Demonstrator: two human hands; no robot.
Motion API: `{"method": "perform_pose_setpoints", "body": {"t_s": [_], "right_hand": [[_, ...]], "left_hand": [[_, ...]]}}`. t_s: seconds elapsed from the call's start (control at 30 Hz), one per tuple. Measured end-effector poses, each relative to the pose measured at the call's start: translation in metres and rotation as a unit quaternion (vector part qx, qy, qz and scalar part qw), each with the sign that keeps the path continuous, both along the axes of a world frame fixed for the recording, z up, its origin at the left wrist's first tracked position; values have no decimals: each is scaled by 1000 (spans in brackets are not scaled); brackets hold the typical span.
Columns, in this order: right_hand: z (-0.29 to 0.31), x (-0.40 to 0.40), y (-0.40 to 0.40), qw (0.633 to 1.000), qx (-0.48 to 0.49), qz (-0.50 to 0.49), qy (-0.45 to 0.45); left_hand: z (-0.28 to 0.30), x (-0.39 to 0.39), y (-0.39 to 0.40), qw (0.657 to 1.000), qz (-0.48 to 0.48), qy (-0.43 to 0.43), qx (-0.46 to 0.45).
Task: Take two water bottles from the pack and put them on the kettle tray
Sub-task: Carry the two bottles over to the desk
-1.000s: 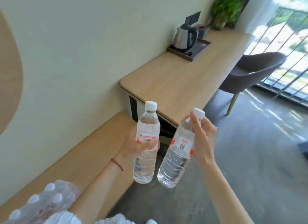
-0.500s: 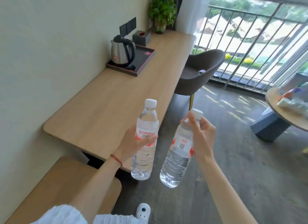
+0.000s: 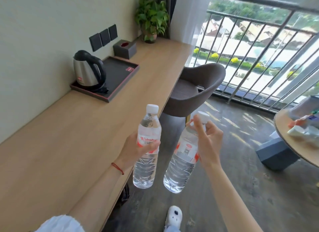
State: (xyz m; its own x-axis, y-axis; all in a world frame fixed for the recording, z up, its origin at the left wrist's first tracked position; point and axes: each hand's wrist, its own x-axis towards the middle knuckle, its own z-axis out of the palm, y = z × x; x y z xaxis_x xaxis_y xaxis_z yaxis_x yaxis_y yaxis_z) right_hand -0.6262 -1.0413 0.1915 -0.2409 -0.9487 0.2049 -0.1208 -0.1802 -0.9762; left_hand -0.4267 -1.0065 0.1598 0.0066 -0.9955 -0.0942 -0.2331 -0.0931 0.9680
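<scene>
Now we stand nearer the kettle tray (image 3: 120,79) at eleven o'clock — pack gone from view — left hand (image 3: 136,150) and right hand (image 3: 207,143) each gripping a water bottle (image 3: 148,145); only placing remains.

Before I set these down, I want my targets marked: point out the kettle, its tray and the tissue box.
kettle (image 3: 85,72): head view, on its steel body.
tray (image 3: 120,71): head view, on its bare dark floor.
tissue box (image 3: 123,50): head view, on its front face.

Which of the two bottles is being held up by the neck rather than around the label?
The right-hand bottle, tilted, pinched near its cap by the right hand. The left hand wraps the upright left-hand bottle at its label.
</scene>
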Motion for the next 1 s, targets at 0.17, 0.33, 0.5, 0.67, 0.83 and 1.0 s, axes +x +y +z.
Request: {"method": "perform_pose_setpoints", "body": {"t_s": [0.17,0.33,0.5,0.67,0.83,1.0], "right_hand": [[7,-32,-95,998,14,58,7],[9,-38,-186,994,26,104,11],[1,-20,-278,986,46,161,8],[0,12,-363,980,32,195,23],[-2,38,-437,970,42,239,11],[-18,71,-507,947,54,317,23]], "left_hand": [[-1,-35,-71,998,62,18,5],[-4,-47,-140,991,124,43,9],[-21,-37,-220,986,151,60,28],[-33,-15,-301,980,184,59,34],[-25,2,-359,970,234,62,20],[-34,13,-400,946,315,76,32]]}}
